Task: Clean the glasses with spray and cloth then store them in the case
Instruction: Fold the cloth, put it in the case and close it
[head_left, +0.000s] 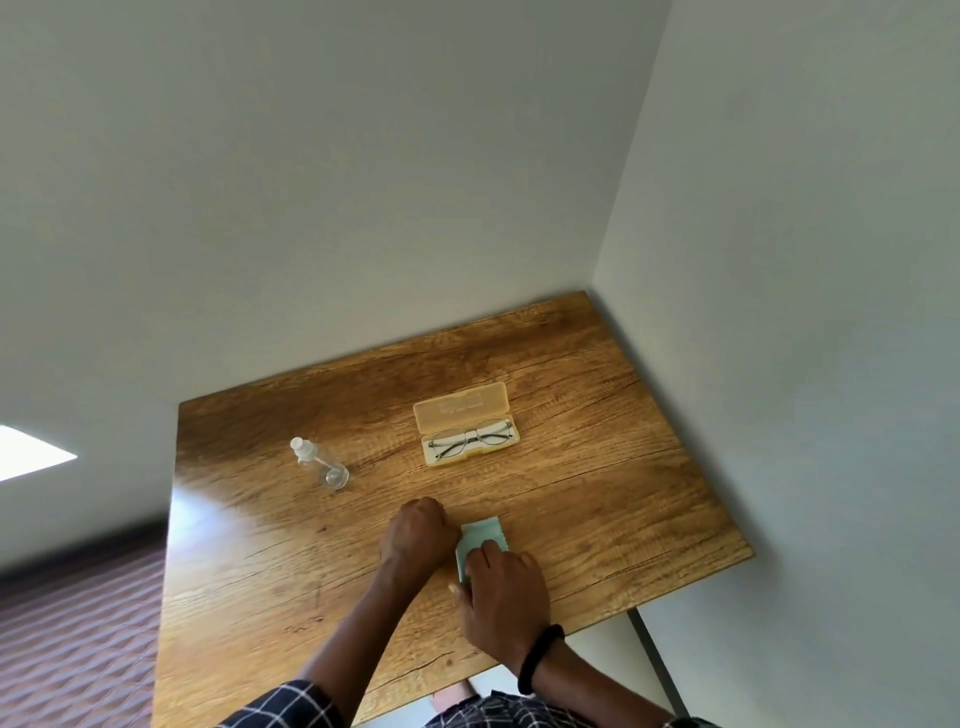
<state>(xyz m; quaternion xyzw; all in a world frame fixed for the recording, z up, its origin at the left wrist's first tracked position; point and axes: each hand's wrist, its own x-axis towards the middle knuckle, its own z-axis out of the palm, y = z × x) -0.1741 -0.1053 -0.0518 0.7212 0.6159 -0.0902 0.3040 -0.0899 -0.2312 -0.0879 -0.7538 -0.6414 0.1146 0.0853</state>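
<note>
A pale green cloth (480, 535) lies flat on the wooden table (597, 483) near its front. My right hand (501, 597) rests on the cloth's near end, fingers spread over it. My left hand (415, 535) is curled at the cloth's left edge, touching it. Farther back, thin-framed glasses (470, 441) lie folded inside a yellow case (467, 423) whose lid stands open. A clear spray bottle (318, 462) lies on its side to the left of the case.
White walls close the table in at the back and the right. The table's left and front edges drop to a striped carpet (67, 639). A black band sits on my right wrist (540, 660).
</note>
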